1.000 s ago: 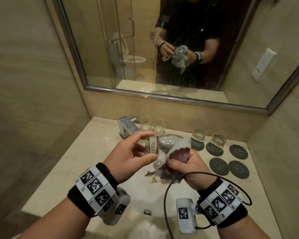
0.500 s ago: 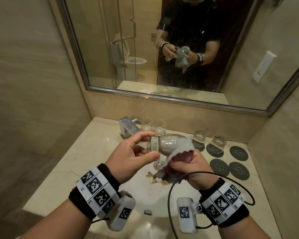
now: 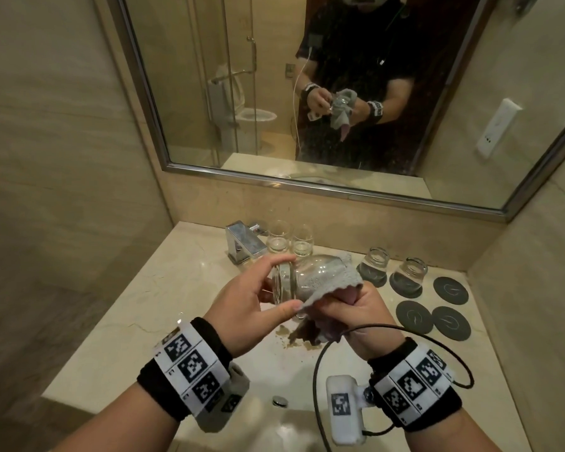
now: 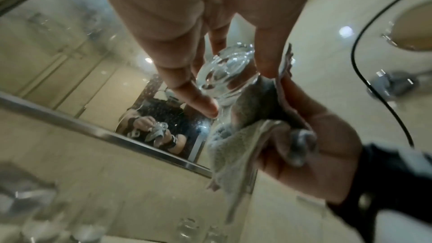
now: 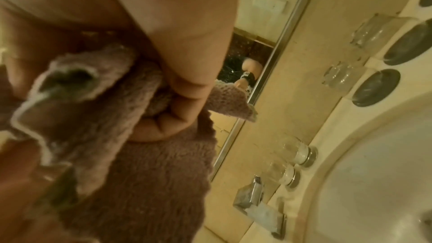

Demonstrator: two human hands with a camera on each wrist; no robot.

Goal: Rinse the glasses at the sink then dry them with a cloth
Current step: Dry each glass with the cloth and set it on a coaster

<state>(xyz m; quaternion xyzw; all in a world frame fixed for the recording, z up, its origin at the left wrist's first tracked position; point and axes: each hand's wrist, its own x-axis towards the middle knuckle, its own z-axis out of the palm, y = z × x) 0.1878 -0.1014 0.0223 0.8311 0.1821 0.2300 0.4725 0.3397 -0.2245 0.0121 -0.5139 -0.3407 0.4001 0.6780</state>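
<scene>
A clear glass (image 3: 302, 275) lies on its side in the air over the sink (image 3: 307, 429), its thick base toward my left hand (image 3: 252, 298). That hand pinches the base between thumb and forefinger; the left wrist view shows the glass (image 4: 224, 73) between the fingertips (image 4: 203, 106). My right hand (image 3: 349, 311) grips a grey-and-pink cloth (image 3: 333, 278) that is stuffed into the glass's mouth and folded over its far end. In the right wrist view the cloth (image 5: 131, 154) is bunched in my curled fingers (image 5: 177, 103). The glass's mouth is hidden by cloth.
Two upright glasses (image 3: 289, 241) stand behind the chrome tap (image 3: 243, 244). Two more glasses (image 3: 393, 265) sit upside down on dark round coasters; three bare coasters (image 3: 447, 308) lie to their right. A mirror runs along the back wall. A brown stain (image 3: 302, 336) marks the counter near the basin.
My left finger and thumb have shifted round the glass's base, and both hands with glass and cloth have shifted slightly. The cloth stays in the glass.
</scene>
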